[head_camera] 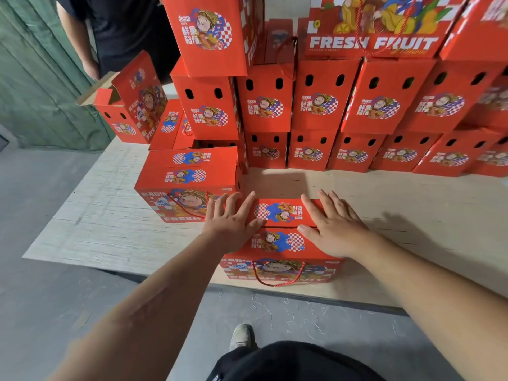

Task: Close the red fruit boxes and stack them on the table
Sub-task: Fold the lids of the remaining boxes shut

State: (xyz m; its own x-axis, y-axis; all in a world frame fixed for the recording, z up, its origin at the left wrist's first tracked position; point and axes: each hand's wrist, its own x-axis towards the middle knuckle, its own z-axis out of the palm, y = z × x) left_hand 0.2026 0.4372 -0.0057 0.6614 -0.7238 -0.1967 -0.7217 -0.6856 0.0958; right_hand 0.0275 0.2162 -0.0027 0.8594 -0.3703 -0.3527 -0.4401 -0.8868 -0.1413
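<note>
Most of the job appears done: a wall of closed red boxes (316,111) stands stacked in at least three tiers along the far side of the table (412,204), with one further closed box (189,174) set apart at the left front of the stack. Under inspection now is the near box (280,240), which sits at the table's front edge, just right of that separate box and well short of the wall. Its two top flaps lie folded down and meeting along a seam, so closure is judged complete or nearly so. The left hand (233,220) rests flat on the left end of the lid, fingers straight and spread, gripping nothing; the right hand (334,225) presses likewise on the right end, fingers extended, holding nothing. The box's long axis runs left to right across the view, parallel to the table edge, with its printed front face and red rope handle (277,280) turned toward the person. Outstanding work, by judgement: lifting this box onto the stack, and closing the open box (115,114) at the far left, whose lid stands raised. A second person (121,28) stands behind that open box.
</note>
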